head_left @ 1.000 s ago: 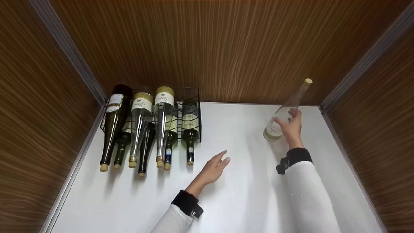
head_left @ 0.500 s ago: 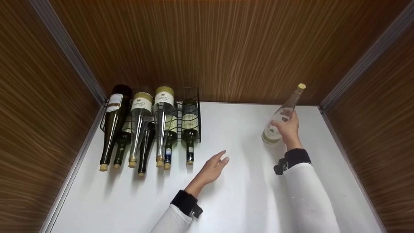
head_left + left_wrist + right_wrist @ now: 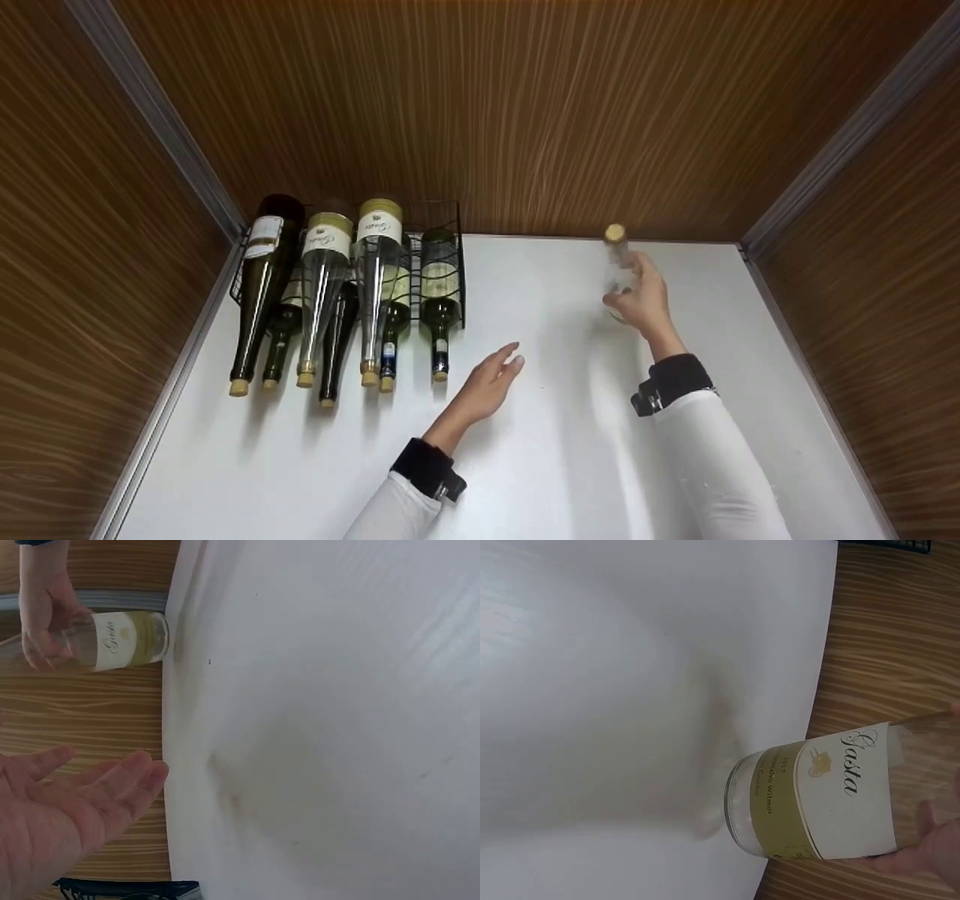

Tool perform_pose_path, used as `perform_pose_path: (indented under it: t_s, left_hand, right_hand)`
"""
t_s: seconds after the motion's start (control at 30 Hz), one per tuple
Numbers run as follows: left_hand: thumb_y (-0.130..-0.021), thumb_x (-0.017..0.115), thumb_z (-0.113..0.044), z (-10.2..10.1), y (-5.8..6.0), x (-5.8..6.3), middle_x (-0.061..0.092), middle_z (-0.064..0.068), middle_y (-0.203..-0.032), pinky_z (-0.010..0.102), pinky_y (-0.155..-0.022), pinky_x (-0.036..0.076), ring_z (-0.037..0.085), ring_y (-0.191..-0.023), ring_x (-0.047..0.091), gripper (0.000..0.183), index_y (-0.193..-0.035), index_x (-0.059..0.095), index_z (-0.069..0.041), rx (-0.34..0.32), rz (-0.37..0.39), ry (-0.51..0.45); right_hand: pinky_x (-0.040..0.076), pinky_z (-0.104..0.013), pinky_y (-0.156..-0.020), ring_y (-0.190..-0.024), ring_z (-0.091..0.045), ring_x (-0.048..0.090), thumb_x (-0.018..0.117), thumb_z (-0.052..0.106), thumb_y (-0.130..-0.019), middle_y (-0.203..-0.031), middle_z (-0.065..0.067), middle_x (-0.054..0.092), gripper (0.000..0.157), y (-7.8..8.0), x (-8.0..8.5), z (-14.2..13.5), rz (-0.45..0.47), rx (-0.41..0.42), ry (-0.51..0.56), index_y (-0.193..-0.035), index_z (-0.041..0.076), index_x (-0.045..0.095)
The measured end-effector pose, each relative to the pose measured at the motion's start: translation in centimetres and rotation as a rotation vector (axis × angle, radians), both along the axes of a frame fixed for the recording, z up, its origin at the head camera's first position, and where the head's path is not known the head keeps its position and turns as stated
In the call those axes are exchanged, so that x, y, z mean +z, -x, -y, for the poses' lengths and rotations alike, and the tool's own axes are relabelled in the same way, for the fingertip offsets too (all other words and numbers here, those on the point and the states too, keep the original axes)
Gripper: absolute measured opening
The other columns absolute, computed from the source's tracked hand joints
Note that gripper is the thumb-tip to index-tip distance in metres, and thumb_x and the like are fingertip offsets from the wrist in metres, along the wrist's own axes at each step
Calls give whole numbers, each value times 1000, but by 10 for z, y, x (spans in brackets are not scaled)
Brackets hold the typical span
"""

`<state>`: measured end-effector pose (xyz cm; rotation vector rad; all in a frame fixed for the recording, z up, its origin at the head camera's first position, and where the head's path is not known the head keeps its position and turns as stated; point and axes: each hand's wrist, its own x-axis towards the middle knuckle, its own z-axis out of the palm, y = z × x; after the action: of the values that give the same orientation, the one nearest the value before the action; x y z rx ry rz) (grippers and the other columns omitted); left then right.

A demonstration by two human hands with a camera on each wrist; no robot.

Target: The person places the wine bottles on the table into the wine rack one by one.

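My right hand (image 3: 645, 301) grips a clear glass wine bottle (image 3: 840, 795) by its body, cork end up. A white and gold label wraps the lower part, and the base shows close over the white table in the right wrist view. In the head view the fingers cover much of the glass. My left hand (image 3: 480, 391) hovers over the middle of the table with straight, relaxed fingers and holds nothing. In the left wrist view, the left palm (image 3: 67, 817) shows below the bottle (image 3: 116, 641) in the other hand.
A black wire rack (image 3: 462, 281) at the back left holds several corked wine bottles, necks toward me. Clear bottles (image 3: 380, 262) and a dark bottle (image 3: 262, 292) lie on top. Wood-grain walls (image 3: 525, 120) enclose the white table (image 3: 540, 465) behind and at both sides.
My right hand has carried the clear bottle leftward, and the bottle has turned from leaning right to nearly upright. My left hand has shifted only slightly.
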<state>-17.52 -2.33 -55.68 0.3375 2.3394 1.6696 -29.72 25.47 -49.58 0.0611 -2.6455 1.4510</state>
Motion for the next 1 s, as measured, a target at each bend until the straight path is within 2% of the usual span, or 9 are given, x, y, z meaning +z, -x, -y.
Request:
perform_pose_path:
  t_s: [0.1, 0.17, 0.27, 0.47, 0.6, 0.73, 0.83, 1.0]
  left_hand:
    - [-107, 35, -43, 1, 1, 7, 41, 16, -150, 47, -108, 35, 35, -131, 45, 58, -150, 38, -5, 10, -17, -51]
    - [-107, 35, -42, 1, 3, 13, 42, 15, -150, 45, -109, 34, 34, -133, 44, 57, -150, 38, -6, 15, -27, -78]
    - [-107, 35, -41, 0, 4, 21, 43, 15, -149, 45, -108, 36, 32, -133, 44, 55, -150, 39, -8, 23, -22, -130]
    - [-108, 34, -38, -4, 8, 33, 44, 19, -147, 49, -97, 47, 32, -129, 49, 53, -152, 35, -10, 42, 62, -288]
    - [-108, 34, -39, -5, 9, 37, 44, 22, -145, 50, -94, 48, 34, -126, 52, 55, -155, 28, -11, 79, 100, -347]
    - [-108, 33, -42, -6, 10, 39, 43, 23, -145, 50, -91, 51, 36, -124, 53, 57, -155, 26, -11, 105, 136, -388]
    - [-107, 32, -44, -6, 10, 39, 38, 23, -147, 49, -89, 52, 36, -124, 53, 58, -155, 27, -11, 111, 169, -432]
    - [-108, 31, -42, -8, 10, 40, 41, 24, -142, 47, -82, 55, 34, -116, 55, 57, -152, 31, -7, 116, 183, -470]
  right_hand:
    - [41, -54, -102, -131, -42, 40, 75, -14, -67, -134, -22, 50, 74, -4, -4, 5, -68, 51, -86, -135, -1, 47]
    - [39, -56, -102, -126, -42, 43, 76, -15, -64, -131, -23, 52, 74, -7, -7, 9, -103, 70, -140, -132, -2, 50]
    - [36, -59, -101, -120, -41, 46, 79, -14, -59, -126, -20, 56, 71, -11, -12, 13, -144, 71, -222, -124, 2, 56]
    - [22, -62, -105, -121, -42, 44, 83, -11, -55, -124, -16, 57, 69, -19, -19, 20, -231, 81, -340, -116, 8, 59]
    - [21, -65, -105, -122, -42, 43, 80, -13, -53, -123, -14, 58, 67, -21, -21, 23, -323, 124, -419, -114, 9, 61]
    - [23, -71, -102, -122, -42, 45, 78, -13, -53, -121, -11, 60, 67, -23, -23, 26, -399, 165, -555, -114, 11, 64]
    - [21, -73, -102, -124, -41, 46, 79, -12, -55, -121, -11, 61, 66, -25, -25, 28, -426, 183, -654, -114, 12, 65]
    - [18, -73, -104, -126, -40, 46, 76, -14, -57, -119, -9, 62, 64, -28, -29, 32, -465, 215, -748, -113, 16, 66]
